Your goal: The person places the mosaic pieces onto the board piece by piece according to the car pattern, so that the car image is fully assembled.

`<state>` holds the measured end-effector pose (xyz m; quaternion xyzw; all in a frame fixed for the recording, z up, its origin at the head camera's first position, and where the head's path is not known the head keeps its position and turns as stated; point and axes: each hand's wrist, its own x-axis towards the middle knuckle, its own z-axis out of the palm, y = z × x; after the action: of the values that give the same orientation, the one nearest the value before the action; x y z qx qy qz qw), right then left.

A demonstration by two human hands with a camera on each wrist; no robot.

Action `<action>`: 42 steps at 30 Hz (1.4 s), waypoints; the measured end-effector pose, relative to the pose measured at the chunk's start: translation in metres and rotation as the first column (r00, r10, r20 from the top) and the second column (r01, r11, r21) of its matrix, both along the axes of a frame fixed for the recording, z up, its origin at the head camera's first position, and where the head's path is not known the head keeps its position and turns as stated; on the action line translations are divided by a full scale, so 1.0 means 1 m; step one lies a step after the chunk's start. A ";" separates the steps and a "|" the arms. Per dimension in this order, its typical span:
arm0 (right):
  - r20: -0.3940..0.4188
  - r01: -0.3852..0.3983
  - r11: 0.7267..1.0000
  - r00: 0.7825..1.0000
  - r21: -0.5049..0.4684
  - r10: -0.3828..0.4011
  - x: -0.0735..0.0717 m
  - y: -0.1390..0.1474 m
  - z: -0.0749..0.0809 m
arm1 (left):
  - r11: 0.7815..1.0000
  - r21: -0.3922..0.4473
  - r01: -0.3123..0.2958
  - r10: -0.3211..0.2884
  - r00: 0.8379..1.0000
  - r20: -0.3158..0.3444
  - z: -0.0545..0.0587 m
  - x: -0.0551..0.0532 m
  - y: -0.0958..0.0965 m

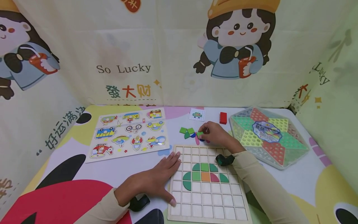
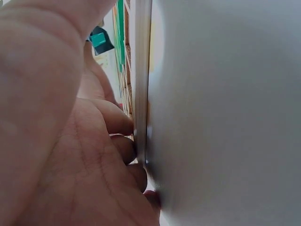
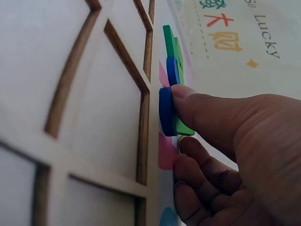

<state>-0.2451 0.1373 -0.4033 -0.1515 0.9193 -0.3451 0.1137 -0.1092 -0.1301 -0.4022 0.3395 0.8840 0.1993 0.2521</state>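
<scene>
A wooden grid board (image 1: 207,199) lies in front of me, with green, orange and red tiles forming a pattern in several cells. My left hand (image 1: 156,179) rests at the board's left edge, fingers extended; in the left wrist view its fingertips meet the board's side. Beyond the far edge, my right hand (image 1: 214,134) pinches a light green tile (image 1: 199,133) at a small pile of pieces. Close to the thumb in the right wrist view is a blue curved piece (image 3: 167,112). Other green tiles (image 1: 183,130) lie to its left; the right hand hides part of the pile.
A small pattern card (image 1: 197,114) and a red block (image 1: 223,118) lie at the back. On the left is a vehicle picture puzzle (image 1: 129,133). A hexagonal case (image 1: 268,137) with coloured triangles stands at right. Printed cloth (image 1: 173,62) walls the back and sides.
</scene>
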 end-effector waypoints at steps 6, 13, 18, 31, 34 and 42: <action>0.006 -0.010 0.999 1.000 -0.040 0.010 0.001 0.003 0.002 | 1.000 0.003 -0.003 0.003 1.000 0.002 0.001 0.000 0.001; -0.058 0.014 0.999 0.998 -0.052 -0.017 0.002 0.008 0.005 | 1.000 0.013 -0.003 0.003 1.000 0.007 -0.001 0.001 0.000; -0.068 -0.032 0.997 0.997 -0.074 0.027 0.007 0.009 0.008 | 1.000 0.014 -0.004 0.004 1.000 0.004 -0.002 0.001 0.000; -0.065 -0.241 0.945 0.970 -0.219 0.233 0.042 0.007 0.011 | 1.000 0.013 -0.002 0.002 1.000 0.000 -0.001 0.000 0.000; -0.035 -0.265 0.940 0.964 -0.213 0.263 0.051 0.004 0.011 | 1.000 0.006 -0.001 0.001 1.000 -0.005 -0.001 0.000 0.000; -0.033 -0.313 0.926 0.949 -0.211 0.314 0.081 0.000 0.019 | 1.000 0.000 -0.005 0.005 1.000 0.010 -0.001 -0.001 -0.002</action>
<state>-0.1646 0.1374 -0.3840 -0.3075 0.8408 -0.4191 0.1510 -0.1103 -0.1323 -0.4031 0.3362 0.8837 0.2014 0.2559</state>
